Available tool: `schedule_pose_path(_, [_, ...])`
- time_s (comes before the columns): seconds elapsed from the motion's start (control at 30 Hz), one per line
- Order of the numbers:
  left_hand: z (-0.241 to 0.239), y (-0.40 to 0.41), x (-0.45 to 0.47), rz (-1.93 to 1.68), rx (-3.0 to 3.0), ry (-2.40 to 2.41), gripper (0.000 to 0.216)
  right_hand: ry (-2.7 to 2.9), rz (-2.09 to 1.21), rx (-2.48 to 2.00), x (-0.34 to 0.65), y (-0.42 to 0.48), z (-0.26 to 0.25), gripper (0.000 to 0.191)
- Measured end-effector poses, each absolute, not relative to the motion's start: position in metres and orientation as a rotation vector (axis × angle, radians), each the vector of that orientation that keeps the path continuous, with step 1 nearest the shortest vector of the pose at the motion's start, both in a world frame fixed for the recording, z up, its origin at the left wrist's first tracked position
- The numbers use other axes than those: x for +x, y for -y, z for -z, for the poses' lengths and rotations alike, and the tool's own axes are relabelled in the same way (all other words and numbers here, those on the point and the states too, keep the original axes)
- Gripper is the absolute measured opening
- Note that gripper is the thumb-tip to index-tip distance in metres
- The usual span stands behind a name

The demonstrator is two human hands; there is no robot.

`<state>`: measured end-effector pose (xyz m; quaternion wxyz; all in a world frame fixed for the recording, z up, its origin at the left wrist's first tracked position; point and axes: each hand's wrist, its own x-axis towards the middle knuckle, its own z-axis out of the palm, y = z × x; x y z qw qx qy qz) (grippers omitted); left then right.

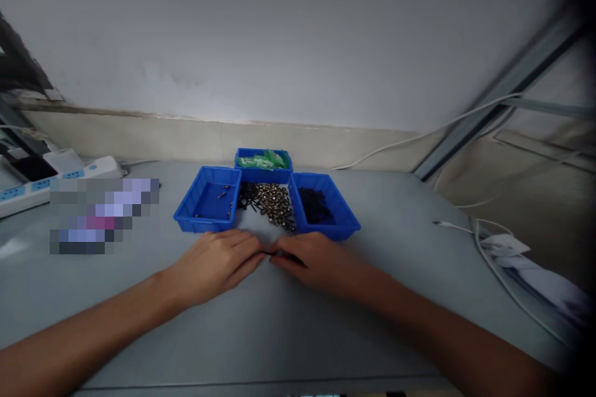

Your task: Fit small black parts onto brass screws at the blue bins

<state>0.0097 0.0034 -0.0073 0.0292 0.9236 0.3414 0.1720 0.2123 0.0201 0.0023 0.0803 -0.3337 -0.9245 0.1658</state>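
Note:
My left hand [226, 257] and my right hand [314, 257] meet fingertip to fingertip just above the table, both closed in a pinch. Between them shows a small, thin dark part [269, 253], mostly covered by the fingers; its exact kind cannot be made out. Right behind the hands lies a loose heap of brass-coloured metal fittings [275, 203], with small black pieces [248, 194] at its left side. A blue bin [189, 208] on the left contains a few brass-coloured pieces. Another blue bin [342, 214] on the right holds many small black parts.
At the back, a third blue bin [264, 173] holds green plastic packets [265, 160]. White power strips [100, 170] lie at the left, near a blurred-out object [107, 214]. Cables and a white plug [505, 245] lie along the right edge. A wall [279, 43] stands behind the table.

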Motion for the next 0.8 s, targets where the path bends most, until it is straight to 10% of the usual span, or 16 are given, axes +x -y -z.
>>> schedule_pose_path(0.8, [0.011, 0.0, 0.013, -0.41, 2.806, -1.031, 0.017, 2.622, -0.752, -0.976, 0.209, -0.013, -0.005, 0.01])
